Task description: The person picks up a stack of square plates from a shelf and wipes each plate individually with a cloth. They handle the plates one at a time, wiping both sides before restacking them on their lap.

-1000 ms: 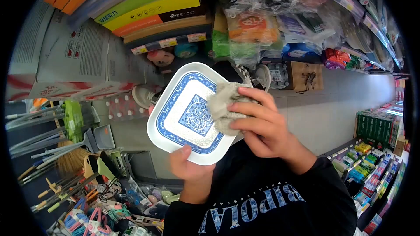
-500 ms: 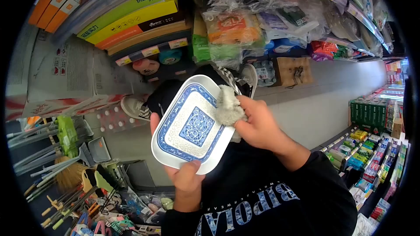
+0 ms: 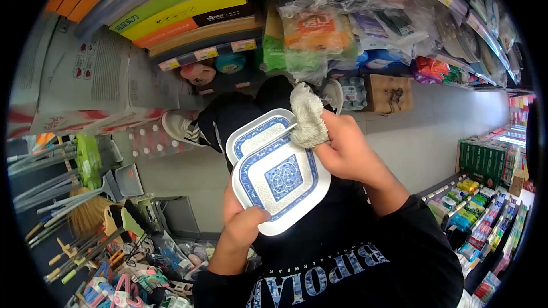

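My left hand [image 3: 242, 223] grips the near edge of a white rectangular tray [image 3: 284, 178] with rounded corners and a blue scroll pattern, its thumb on the upper face. In my right hand [image 3: 347, 147] is a fluffy grey-white cloth [image 3: 308, 117], bunched at the tray's far right edge. Behind that tray shows the upper part of a second tray [image 3: 261, 134] with the same pattern. The front tray overlaps it, so its lower part is hidden, and I cannot tell what it rests on.
Shelves with boxes [image 3: 182, 8] and plastic-wrapped packs [image 3: 317, 31] stand ahead. A large carton [image 3: 80, 74] is at the left, above brooms [image 3: 85, 217] and hangers [image 3: 123, 291]. A cardboard box [image 3: 389, 94] sits on the floor [image 3: 434, 120]. Shelved goods [image 3: 479, 211] line the right.
The front tray has shifted right and towards me, and a second tray now shows behind it. The cloth, still in my right hand, has moved slightly up and right.
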